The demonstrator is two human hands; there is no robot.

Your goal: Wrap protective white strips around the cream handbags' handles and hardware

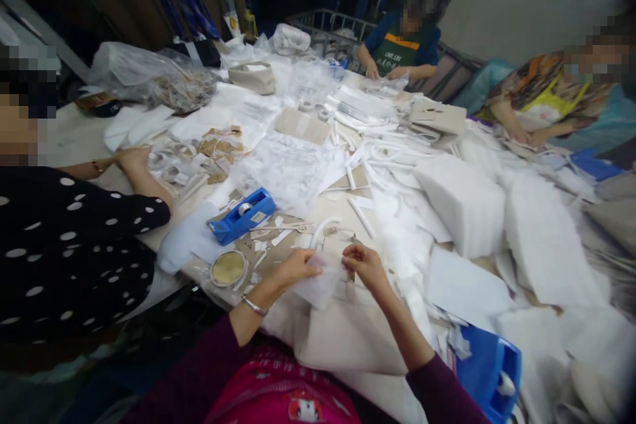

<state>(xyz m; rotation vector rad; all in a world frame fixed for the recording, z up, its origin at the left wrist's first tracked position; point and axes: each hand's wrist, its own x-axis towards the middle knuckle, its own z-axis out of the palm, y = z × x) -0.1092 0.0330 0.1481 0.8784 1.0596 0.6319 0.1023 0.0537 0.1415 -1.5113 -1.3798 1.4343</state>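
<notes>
Near the front edge of the table, my left hand pinches a small, thin, translucent white sheet, perhaps a plastic bag or foam paper. My right hand is closed at the sheet's right side, fingertips together; what they grip is too small to make out. Below both hands lies a beige fabric piece, which looks like a bag, with a white curved handle-like strip just beyond. A small brown tag-like piece shows under my right fingers.
A blue tape dispenser and a round tin stand to the left. Another blue dispenser is at the right front. White foam stacks fill the right side. Co-workers sit at the left, far side and right.
</notes>
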